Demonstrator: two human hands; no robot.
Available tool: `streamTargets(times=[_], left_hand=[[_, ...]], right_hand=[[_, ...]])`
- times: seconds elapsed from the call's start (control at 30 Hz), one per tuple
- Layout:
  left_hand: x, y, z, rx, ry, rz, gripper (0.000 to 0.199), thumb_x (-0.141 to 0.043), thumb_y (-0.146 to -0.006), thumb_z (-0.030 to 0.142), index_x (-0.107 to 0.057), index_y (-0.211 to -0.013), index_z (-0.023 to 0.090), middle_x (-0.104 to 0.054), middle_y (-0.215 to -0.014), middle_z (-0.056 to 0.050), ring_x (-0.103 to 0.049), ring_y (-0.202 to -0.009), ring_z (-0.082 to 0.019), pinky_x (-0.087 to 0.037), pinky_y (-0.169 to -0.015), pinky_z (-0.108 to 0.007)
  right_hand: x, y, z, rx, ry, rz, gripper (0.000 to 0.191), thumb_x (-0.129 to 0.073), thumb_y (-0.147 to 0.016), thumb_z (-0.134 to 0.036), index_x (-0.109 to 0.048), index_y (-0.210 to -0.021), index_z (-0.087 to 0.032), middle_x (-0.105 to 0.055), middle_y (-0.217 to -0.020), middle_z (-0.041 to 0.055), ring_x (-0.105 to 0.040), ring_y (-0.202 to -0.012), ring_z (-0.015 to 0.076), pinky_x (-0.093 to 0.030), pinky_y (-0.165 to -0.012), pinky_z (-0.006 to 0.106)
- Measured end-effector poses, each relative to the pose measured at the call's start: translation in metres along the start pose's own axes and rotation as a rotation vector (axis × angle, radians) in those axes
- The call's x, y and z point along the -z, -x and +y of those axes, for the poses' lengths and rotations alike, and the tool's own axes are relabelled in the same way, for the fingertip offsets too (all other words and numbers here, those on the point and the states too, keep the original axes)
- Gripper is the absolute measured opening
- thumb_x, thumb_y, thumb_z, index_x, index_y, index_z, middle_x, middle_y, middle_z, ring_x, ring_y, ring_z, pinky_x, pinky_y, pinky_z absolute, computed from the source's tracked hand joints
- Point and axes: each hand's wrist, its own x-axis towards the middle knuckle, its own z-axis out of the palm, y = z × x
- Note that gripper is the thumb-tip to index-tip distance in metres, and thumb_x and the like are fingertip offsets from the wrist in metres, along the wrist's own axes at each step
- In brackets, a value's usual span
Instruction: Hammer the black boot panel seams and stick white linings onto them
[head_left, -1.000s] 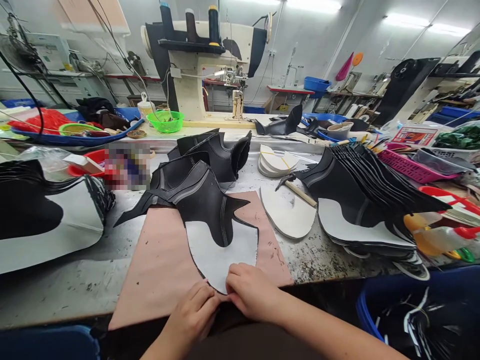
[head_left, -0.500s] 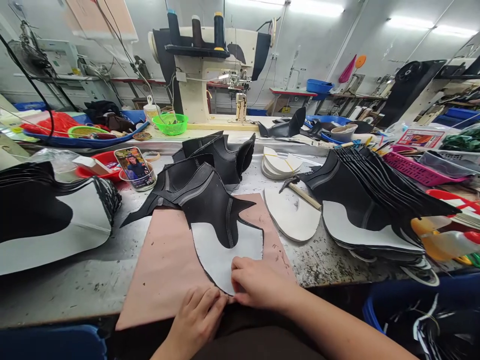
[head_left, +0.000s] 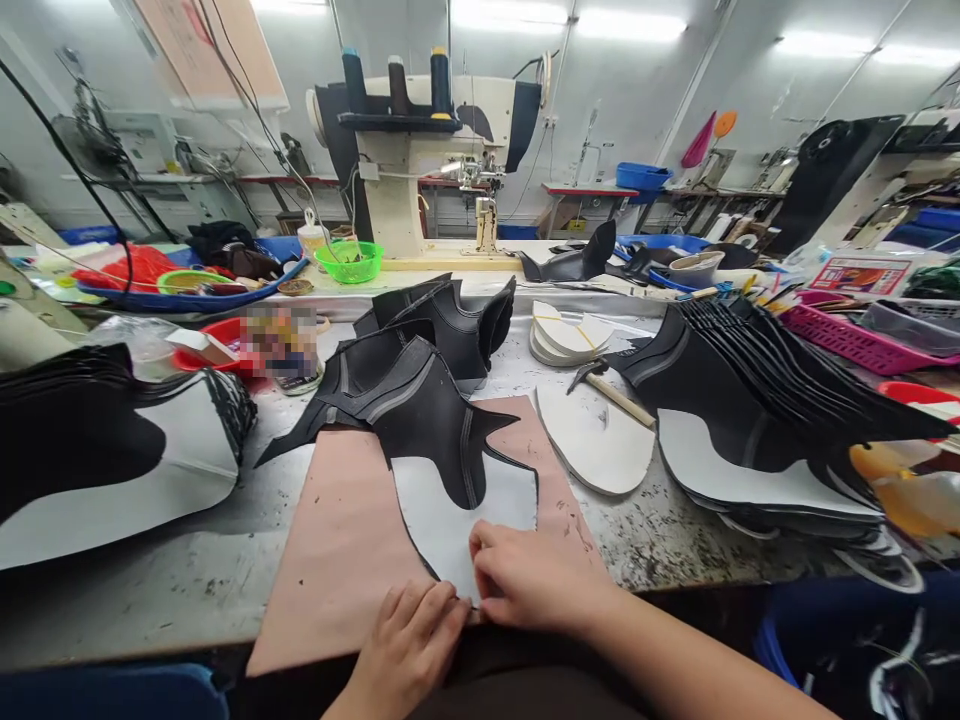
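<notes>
A black boot upper piece (head_left: 442, 425) with a white lining patch (head_left: 439, 505) lies on a pink sheet (head_left: 330, 560) at the bench's near edge. My right hand (head_left: 532, 580) is closed, thumb and fingers pinching the lower edge of the white patch. Beside it, my left hand (head_left: 412, 640) has its fingers bent together over the same edge, a little to the left. The fingertips of both hands nearly meet, and the strip of edge between them is mostly hidden. Behind this piece, more black uppers (head_left: 457, 320) lie overlapping.
Stacks of uppers stand at left (head_left: 82, 450) and right (head_left: 750, 410). A hammer (head_left: 619, 398) rests on a white pad (head_left: 592, 450). Farther back are a sewing machine (head_left: 397, 190), a green basket (head_left: 349, 262), a red tray (head_left: 206, 345) and a pink basket (head_left: 862, 335).
The whole view has shifted slightly, so everything appears a little lower and farther right. Both hands remain at the lower edge of the upper, with barely any movement along it.
</notes>
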Motion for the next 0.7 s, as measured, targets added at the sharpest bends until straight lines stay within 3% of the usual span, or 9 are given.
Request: streamTargets(times=[0.17,0.43,0.57,0.7], left_hand=[[0.001,0.000,-0.004,-0.050,-0.046,0.031,0.034,-0.034,-0.096,0.021,-0.067,-0.093,0.026,-0.066,-0.082,0.001,-0.054,-0.077,-0.014,-0.034,-0.078,-0.028],[-0.002,0.003,-0.008,-0.132,-0.096,0.050,0.029,-0.038,-0.095,0.021,-0.067,-0.096,0.026,-0.067,-0.096,0.001,-0.055,-0.086,-0.014,-0.034,-0.085,-0.028],[-0.003,0.004,-0.006,-0.121,-0.091,0.036,0.028,-0.038,-0.094,0.020,-0.066,-0.094,0.025,-0.068,-0.097,0.002,-0.056,-0.091,-0.014,-0.033,-0.088,-0.028],[0.002,0.004,-0.002,-0.016,-0.066,-0.006,0.031,-0.034,-0.095,0.024,-0.065,-0.097,0.021,-0.068,-0.096,-0.002,-0.057,-0.088,-0.015,-0.034,-0.085,-0.028]], right_hand=[[-0.009,-0.003,-0.005,-0.038,-0.061,0.053,0.003,-0.057,-0.068,-0.015,-0.057,-0.065,-0.018,-0.055,-0.090,0.0007,-0.052,-0.076,0.0128,-0.037,-0.063,0.021],[0.002,-0.011,0.007,-0.093,-0.258,-0.030,0.009,-0.059,-0.062,-0.010,-0.055,-0.065,-0.017,-0.053,-0.083,-0.0031,-0.046,-0.062,0.0078,-0.033,-0.052,0.017],[0.005,-0.009,0.003,-0.054,-0.144,-0.039,0.008,-0.067,-0.063,-0.018,-0.060,-0.067,-0.018,-0.054,-0.086,-0.0023,-0.048,-0.063,0.0093,-0.034,-0.055,0.020],[0.005,-0.002,-0.004,0.004,-0.016,-0.048,0.007,-0.064,-0.069,-0.025,-0.063,-0.067,-0.018,-0.055,-0.095,0.0013,-0.052,-0.071,0.0124,-0.038,-0.064,0.023]])
